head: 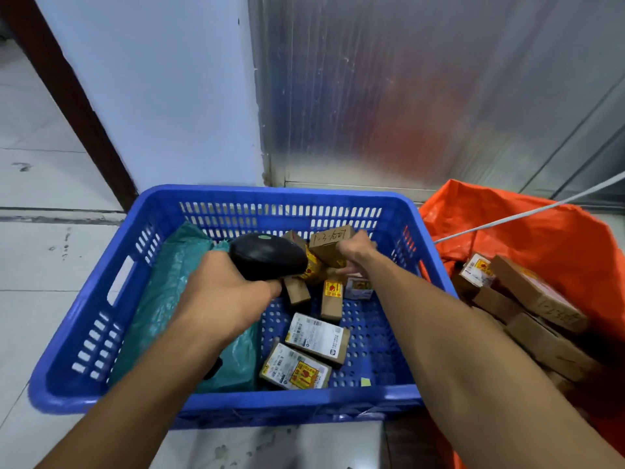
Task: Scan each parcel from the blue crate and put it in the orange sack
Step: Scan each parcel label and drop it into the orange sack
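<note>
The blue crate [101,333] stands on the floor in front of me and holds several small cardboard parcels and a teal plastic mailer [169,292]. My left hand [223,299] grips a black handheld scanner [267,255] over the crate's middle. At the crate's far side, my right hand [355,248] grips a small brown parcel [329,245] with handwriting on top. Two labelled parcels [316,336] [294,368] lie near the front. The orange sack [541,231] sits open to the right with several brown boxes [537,292] inside.
A white wall and a corrugated metal panel [406,96] rise right behind the crate. A grey cord [527,213] runs over the sack's mouth. Tiled floor [40,265] lies to the left, with a dark door frame [67,96] beyond it.
</note>
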### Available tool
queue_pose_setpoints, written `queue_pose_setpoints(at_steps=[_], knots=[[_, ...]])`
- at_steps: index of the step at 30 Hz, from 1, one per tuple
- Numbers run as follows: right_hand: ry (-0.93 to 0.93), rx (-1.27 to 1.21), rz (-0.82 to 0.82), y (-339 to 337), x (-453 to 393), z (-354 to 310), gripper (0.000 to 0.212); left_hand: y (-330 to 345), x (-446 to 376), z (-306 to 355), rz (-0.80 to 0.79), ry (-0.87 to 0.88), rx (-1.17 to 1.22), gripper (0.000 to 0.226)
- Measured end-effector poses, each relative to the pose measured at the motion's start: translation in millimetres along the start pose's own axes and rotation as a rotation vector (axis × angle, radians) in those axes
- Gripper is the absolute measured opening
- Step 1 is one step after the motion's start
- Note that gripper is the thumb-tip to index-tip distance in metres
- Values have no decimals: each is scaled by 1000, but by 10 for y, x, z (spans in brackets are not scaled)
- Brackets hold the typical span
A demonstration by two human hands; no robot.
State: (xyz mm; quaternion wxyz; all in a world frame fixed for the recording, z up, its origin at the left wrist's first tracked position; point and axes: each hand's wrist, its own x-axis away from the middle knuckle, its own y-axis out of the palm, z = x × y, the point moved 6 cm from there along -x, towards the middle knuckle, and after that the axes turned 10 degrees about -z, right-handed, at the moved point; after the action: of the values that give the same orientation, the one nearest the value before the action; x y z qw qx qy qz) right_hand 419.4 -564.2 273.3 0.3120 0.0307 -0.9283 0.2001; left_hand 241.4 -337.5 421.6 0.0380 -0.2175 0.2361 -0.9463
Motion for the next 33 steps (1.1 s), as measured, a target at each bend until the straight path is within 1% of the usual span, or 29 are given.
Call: queue_pose_setpoints(at_steps=[3, 5, 8, 10, 12, 15, 18, 21, 23, 25, 27, 28, 30, 31, 33], knots=[[0, -4, 23, 34, -181, -81, 81, -4, -28, -38, -2, -15, -14, 32], [12, -34, -7, 77, -292, -117, 87, 1, -42, -63, -12, -34, -29, 34], [50, -149, -87, 144, -396, -97, 93, 44, -36, -38, -29, -46, -28, 39], [38, -254, -121, 194, -430, -117, 88, 68, 6, 19, -33, -27, -25, 37], [8, -372, -105, 201, -467, -115, 78, 88, 27, 58, -34, -13, -20, 30], [-5, -519, 20, 158, -508, -33, 42, 102, 30, 69, -39, -1, -28, 20], [28, -648, 92, 122, -442, 46, 24, 96, 43, 127, -53, 8, 3, 22], [96, -671, 154, 86, -318, 210, 23, 52, 19, 143, -61, 3, 48, 22], [97, -657, 100, 110, -237, 274, 23, 14, 5, 138, -58, -4, 74, 28], [167, -617, 163, 74, -134, 375, 11, -13, 26, 150, -53, 9, 98, 19], [231, -568, 180, 68, -6, 448, 13, -51, 40, 176, -34, 30, 127, 14], [224, -565, 164, 85, 40, 431, 14, -68, 42, 194, -28, 37, 142, 15], [208, -621, 123, 98, 159, 454, 37, -92, 38, 227, -17, 54, 152, 14], [207, -610, 102, 100, 243, 461, 39, -104, 39, 249, -12, 68, 152, 12], [241, -615, 7, 127, 423, 491, 28, -112, 65, 295, -9, 90, 161, 8]])
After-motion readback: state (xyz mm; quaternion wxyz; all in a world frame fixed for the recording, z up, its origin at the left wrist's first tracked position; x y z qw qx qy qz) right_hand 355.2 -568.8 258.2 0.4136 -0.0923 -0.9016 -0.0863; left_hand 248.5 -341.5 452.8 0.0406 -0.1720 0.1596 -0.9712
